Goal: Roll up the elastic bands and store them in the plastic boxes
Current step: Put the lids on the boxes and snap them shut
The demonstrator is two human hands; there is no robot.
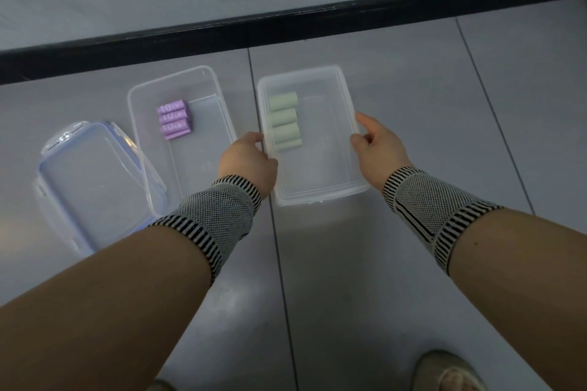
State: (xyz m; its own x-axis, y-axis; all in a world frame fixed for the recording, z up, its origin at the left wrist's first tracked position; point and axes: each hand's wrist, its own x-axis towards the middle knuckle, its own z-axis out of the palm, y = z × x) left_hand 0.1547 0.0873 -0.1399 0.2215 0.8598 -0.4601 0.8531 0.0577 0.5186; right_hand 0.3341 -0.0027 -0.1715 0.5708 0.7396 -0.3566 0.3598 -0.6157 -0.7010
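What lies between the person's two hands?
In the head view, the clear box holding four green rolls sits between the left hand and right hand.

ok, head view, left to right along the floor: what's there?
Lids → box with purple rolls → left hand → box with green rolls → right hand.

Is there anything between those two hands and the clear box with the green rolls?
Nothing visible. The left hand already grips the left rim of the clear plastic box, and the right hand grips its right rim. The four rolled green elastic bands lie inside, against the left wall.
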